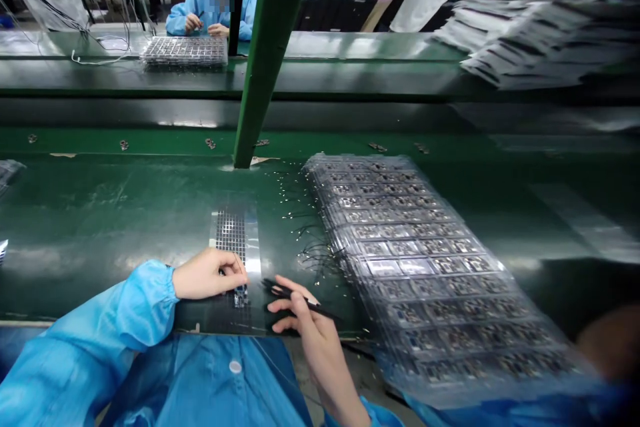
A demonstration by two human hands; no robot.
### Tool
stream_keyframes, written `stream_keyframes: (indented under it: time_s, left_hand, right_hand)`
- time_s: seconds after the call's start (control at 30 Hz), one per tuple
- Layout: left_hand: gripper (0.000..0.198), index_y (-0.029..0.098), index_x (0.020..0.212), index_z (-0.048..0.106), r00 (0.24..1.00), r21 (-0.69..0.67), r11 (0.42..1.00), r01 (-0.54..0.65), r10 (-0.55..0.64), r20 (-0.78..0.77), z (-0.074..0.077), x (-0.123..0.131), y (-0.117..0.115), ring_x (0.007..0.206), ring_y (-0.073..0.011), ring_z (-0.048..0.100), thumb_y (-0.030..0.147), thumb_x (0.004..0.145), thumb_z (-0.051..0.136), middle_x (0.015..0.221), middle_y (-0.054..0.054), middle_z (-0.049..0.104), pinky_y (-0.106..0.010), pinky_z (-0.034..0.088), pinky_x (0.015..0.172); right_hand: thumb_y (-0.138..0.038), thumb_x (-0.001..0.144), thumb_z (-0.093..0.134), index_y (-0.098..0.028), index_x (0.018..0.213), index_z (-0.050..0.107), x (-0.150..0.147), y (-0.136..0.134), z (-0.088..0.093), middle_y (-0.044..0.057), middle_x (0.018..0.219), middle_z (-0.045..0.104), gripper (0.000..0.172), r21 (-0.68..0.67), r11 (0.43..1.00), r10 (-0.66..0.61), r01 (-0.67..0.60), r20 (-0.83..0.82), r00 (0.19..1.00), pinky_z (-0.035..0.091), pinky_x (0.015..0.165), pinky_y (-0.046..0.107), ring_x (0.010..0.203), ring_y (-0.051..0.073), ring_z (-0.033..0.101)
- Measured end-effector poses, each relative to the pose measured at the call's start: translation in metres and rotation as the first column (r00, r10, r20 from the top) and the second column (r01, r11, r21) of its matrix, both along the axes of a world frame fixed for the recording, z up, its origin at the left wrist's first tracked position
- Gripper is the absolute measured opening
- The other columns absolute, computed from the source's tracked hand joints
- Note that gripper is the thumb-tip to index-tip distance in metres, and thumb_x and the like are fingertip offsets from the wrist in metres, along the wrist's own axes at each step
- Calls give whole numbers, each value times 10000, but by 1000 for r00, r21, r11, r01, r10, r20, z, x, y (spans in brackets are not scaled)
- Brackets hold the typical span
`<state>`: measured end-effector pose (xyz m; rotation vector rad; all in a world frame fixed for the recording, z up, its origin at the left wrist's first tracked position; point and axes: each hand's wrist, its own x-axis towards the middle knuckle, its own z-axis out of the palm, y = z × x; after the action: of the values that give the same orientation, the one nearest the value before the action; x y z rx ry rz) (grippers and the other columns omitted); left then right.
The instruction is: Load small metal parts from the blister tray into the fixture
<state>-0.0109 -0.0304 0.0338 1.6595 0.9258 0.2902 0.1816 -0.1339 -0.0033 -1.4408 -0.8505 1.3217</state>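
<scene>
My left hand (213, 272) is closed, thumb and fingertips pinched at the upper end of a small circuit board (241, 297) low over the green bench. Its fingers hide part of the board. In my right hand (313, 327) lies a pair of black tweezers (285, 291), tips pointing left towards the board, the fingers loosely curled around them. Just beyond my left hand, a clear sheet with rows of small dark squares (230, 230) lies flat on the bench.
Stacked clear trays of circuit boards (415, 247) stand at the right, thin black wires (315, 250) sticking out on their left side. A green post (270, 47) rises from the bench. Beyond it, a co-worker in blue (200, 3) sits behind another tray stack (185, 51). White sheets (540, 20) are piled far right.
</scene>
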Motion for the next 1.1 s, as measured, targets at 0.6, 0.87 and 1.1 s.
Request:
stream_keyframes:
  time_s: [0.6,0.87,1.1]
  left_hand:
    - [144,135,778,670,990,113,992,59,-43,-137,-10,6,-4,621,-116,599,245,789,577,691,-13,681,-190,439,583]
    - [142,138,783,671,991,109,993,56,-42,-128,-13,5,-4,609,-115,593,250,787,585,674,-6,668,-191,435,574]
    - [146,135,783,673,989,99,994,49,-35,-142,-12,5,-5,587,-109,573,253,786,586,651,-1,652,-185,422,556]
  right_hand:
    - [-471,787,636,-194,746,533,-13,0,-7,33,624,656,298,60,998,-26,4,364,931,494,450,242,569,195,655]
    - [-471,784,642,-198,731,522,-13,-1,-9,30,622,662,303,62,998,-24,1,365,931,490,455,240,558,192,659]
    - [-454,804,627,-193,715,527,-13,0,-5,41,626,669,293,59,997,14,-39,372,928,496,468,246,575,201,670]
